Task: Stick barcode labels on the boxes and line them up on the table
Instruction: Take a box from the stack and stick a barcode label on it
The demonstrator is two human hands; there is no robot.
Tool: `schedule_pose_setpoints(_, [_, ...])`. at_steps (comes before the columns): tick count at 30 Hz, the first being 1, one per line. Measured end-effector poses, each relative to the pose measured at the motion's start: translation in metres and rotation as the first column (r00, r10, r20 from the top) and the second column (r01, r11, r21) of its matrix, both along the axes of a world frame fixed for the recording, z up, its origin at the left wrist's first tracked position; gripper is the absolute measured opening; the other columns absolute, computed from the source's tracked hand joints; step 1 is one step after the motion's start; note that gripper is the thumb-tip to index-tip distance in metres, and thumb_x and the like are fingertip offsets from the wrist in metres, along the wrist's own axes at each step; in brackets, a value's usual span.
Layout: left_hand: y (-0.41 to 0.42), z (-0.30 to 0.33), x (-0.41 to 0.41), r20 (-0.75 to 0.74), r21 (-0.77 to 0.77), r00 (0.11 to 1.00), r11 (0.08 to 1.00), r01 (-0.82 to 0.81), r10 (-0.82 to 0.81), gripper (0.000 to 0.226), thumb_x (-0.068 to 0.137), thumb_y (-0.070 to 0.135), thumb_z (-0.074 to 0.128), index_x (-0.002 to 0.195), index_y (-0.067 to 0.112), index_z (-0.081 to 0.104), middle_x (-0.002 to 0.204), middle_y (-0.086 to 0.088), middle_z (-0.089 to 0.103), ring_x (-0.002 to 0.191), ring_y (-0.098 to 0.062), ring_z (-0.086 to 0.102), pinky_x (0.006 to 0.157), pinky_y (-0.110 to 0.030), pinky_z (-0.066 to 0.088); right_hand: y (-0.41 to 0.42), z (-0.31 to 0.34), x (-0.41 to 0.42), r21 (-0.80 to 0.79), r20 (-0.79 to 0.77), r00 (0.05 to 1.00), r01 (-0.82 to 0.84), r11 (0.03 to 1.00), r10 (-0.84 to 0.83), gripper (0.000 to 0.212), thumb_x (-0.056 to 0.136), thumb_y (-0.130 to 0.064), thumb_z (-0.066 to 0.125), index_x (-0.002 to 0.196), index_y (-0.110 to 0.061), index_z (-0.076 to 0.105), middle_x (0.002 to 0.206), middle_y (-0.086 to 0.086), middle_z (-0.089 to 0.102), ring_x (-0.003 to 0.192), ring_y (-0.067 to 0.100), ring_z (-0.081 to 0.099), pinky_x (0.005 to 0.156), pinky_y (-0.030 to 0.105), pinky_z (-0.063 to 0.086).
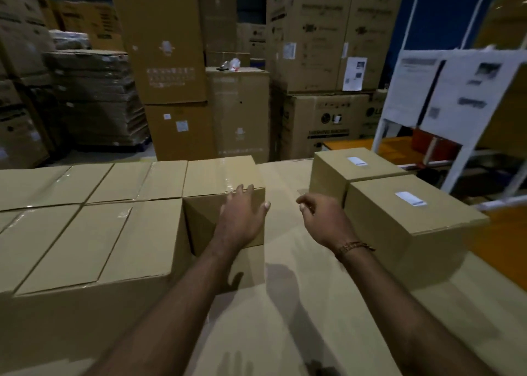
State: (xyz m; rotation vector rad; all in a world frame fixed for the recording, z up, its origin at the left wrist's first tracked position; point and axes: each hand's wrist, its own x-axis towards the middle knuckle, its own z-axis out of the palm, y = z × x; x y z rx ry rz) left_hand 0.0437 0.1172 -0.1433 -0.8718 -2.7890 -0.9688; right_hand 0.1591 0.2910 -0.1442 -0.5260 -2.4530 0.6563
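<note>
Two bare forearms reach in from the bottom edge over a table (299, 313) covered in flat cardboard. The left hand (242, 216) lies with straight, slightly spread fingers against the near upper edge of an unlabelled box (219, 176), fingertips on the taped top and palm over the front face; it presses or touches rather than grips. That box stands at the right end of a block of similar taped boxes (85, 233) packed side by side along the left of the table, none showing a label on top. The right hand (322, 218), with a thin bracelet (355, 245) at the wrist, hangs in the air between this box and the labelled ones, its fingers loosely curled inward; something pale shows at the fingertips, but whether it is a label or only fingernails cannot be told. To the right stand two boxes one behind the other, touching: the near labelled box (410, 221) carries a white barcode label (410, 198) on its top, and the far labelled box (350, 167) has its own white label (356, 161). Beyond the table rise stacks of large cartons (319, 33), some printed LG, and a white metal rack (456, 104) with papers hung on it at the right.
</note>
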Motion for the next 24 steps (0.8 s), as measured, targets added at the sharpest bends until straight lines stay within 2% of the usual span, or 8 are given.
schedule_pose_setpoints(3, [0.035, -0.008, 0.025, 0.036, 0.038, 0.998, 0.998, 0.053, -0.054, 0.063, 0.108, 0.048, 0.05, 0.162, 0.021, 0.036, 0.171, -0.005, 0.03, 0.159, -0.033, 0.024, 0.125, -0.055, 0.03, 0.036, 0.001, 0.026, -0.029, -0.026, 0.997, 0.072, 0.997, -0.072, 0.025, 0.103, -0.02, 0.06, 0.119, -0.02, 0.079, 0.115, 0.0, 0.078, 0.102, 0.018, 0.071, 0.084, 0.025, 0.049])
schedule_pose_setpoints(8, [0.111, -0.007, 0.069, 0.052, 0.157, 0.988, 0.979, 0.133, -0.143, 0.051, 0.111, 0.03, 0.049, 0.159, 0.015, 0.044, 0.163, -0.006, 0.046, 0.149, -0.026, 0.043, 0.12, -0.034, 0.033, 0.109, -0.011, 0.073, -0.007, -0.035, 0.994, 0.106, 0.994, -0.106, 0.026, 0.103, -0.031, 0.055, 0.117, -0.024, 0.076, 0.111, -0.001, 0.077, 0.1, 0.021, 0.069, 0.088, 0.043, 0.06])
schedule_pose_setpoints(11, [0.165, -0.009, 0.099, 0.089, 0.177, 0.976, 0.967, 0.181, -0.199, 0.05, 0.111, 0.031, 0.05, 0.159, 0.017, 0.044, 0.158, -0.004, 0.053, 0.144, -0.024, 0.05, 0.111, -0.029, 0.037, 0.16, -0.019, 0.101, 0.022, -0.024, 0.994, 0.108, 0.994, -0.108, 0.022, 0.104, -0.026, 0.056, 0.113, -0.022, 0.075, 0.107, 0.001, 0.075, 0.098, 0.022, 0.068, 0.085, 0.044, 0.059])
schedule_pose_setpoints(14, [0.22, -0.02, 0.117, 0.132, 0.182, 0.964, 0.962, 0.203, -0.229, 0.051, 0.109, 0.035, 0.052, 0.157, 0.019, 0.045, 0.153, -0.004, 0.057, 0.139, -0.024, 0.055, 0.111, -0.034, 0.043, 0.213, -0.021, 0.122, 0.044, -0.036, 0.983, 0.181, 0.982, -0.18, 0.024, 0.105, -0.025, 0.058, 0.122, -0.019, 0.075, 0.115, 0.002, 0.076, 0.103, 0.018, 0.067, 0.088, 0.04, 0.06])
schedule_pose_setpoints(17, [0.267, -0.028, 0.131, 0.174, 0.202, 0.959, 0.961, 0.187, -0.223, 0.055, 0.107, 0.04, 0.054, 0.158, 0.022, 0.042, 0.156, -0.002, 0.054, 0.142, -0.024, 0.052, 0.114, -0.04, 0.045, 0.267, -0.021, 0.134, 0.051, -0.011, 0.972, 0.234, 0.971, -0.234, 0.031, 0.106, -0.035, 0.06, 0.13, -0.02, 0.071, 0.12, 0.002, 0.073, 0.107, 0.018, 0.066, 0.088, 0.04, 0.059])
schedule_pose_setpoints(20, [0.304, -0.033, 0.141, 0.211, 0.174, 0.954, 0.969, 0.178, -0.213, 0.058, 0.108, 0.041, 0.054, 0.158, 0.017, 0.039, 0.159, -0.005, 0.049, 0.143, -0.027, 0.049, 0.112, -0.037, 0.041, 0.315, -0.021, 0.141, 0.085, 0.062, 0.951, 0.299, 0.951, -0.304, 0.043, 0.103, -0.048, 0.06, 0.136, -0.021, 0.066, 0.129, 0.007, 0.068, 0.119, 0.026, 0.06, 0.093, 0.051, 0.058])
schedule_pose_setpoints(24, [0.334, -0.049, 0.138, 0.339, 0.194, 0.922, 0.973, 0.123, -0.184, 0.067, 0.105, 0.052, 0.054, 0.159, 0.022, 0.031, 0.156, -0.003, 0.05, 0.139, -0.028, 0.054, 0.112, -0.037, 0.045, 0.366, -0.023, 0.144, 0.177, 0.219, 0.884, 0.381, 0.907, -0.414, 0.063, 0.103, -0.059, 0.053, 0.148, -0.016, 0.053, 0.142, 0.018, 0.054, 0.133, 0.038, 0.048, 0.106, 0.054, 0.044])
